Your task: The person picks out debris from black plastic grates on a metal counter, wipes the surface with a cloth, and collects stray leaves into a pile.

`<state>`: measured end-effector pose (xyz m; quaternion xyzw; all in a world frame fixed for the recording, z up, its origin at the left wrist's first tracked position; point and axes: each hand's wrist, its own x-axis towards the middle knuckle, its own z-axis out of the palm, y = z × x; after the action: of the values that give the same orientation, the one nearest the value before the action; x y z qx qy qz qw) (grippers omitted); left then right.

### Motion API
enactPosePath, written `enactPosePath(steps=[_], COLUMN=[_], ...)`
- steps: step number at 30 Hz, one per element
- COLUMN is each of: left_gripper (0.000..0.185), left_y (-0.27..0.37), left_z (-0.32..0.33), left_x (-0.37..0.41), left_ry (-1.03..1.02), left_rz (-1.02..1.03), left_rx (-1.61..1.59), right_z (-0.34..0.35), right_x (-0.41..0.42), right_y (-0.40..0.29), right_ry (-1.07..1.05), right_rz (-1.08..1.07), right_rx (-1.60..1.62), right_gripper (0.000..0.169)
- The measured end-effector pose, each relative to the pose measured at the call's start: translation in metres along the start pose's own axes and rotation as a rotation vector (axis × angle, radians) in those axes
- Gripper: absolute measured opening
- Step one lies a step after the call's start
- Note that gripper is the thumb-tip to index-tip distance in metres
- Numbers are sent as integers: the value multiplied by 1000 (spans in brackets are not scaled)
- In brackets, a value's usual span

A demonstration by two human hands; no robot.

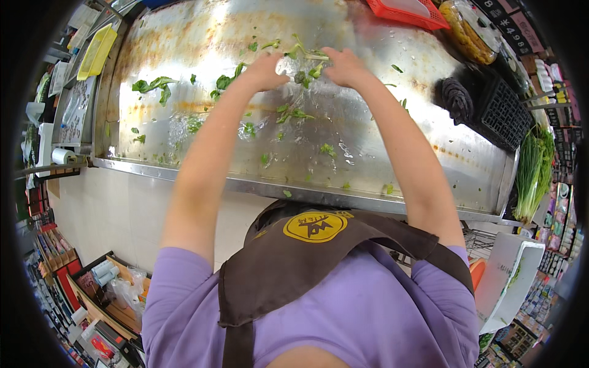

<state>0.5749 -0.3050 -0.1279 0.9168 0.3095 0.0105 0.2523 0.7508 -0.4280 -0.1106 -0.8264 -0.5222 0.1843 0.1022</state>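
Both arms reach forward over a wet steel tray table (368,156) strewn with leafy green scraps. My left hand (267,72) is low over the metal, fingers apart, beside a scrap of greens (224,82). My right hand (344,66) touches or hovers at the end of a pale green stem (315,56); whether it grips the stem cannot be told. Between the hands lie small leaves (301,77). Nearer the body is a leafy sprig (292,114). Farther left rests a larger wilted leaf (154,85).
A red plastic basket (409,13) and a jar of yellow food (469,32) stand at the back right. A black crate (504,112) with a dark cloth (456,99) sits at right, near green onions (529,177). A yellow basket (96,51) is at left. The raised metal rim (257,185) runs before me.
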Motion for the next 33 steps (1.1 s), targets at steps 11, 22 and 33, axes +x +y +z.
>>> enactPosePath(steps=[11, 22, 33], left_gripper=[52, 59, 51], left_y=[18, -1, 10], left_z=[67, 66, -28], left_x=[-113, -26, 35], left_ry=[-155, -162, 266], left_rz=[762, 720, 255], left_rx=[283, 575, 422], right_z=[61, 88, 12], right_x=[-210, -89, -62], right_y=[144, 83, 78], right_ry=[-141, 124, 528], right_rz=[-411, -694, -145], right_rx=[-362, -369, -145], right_gripper=[60, 55, 55])
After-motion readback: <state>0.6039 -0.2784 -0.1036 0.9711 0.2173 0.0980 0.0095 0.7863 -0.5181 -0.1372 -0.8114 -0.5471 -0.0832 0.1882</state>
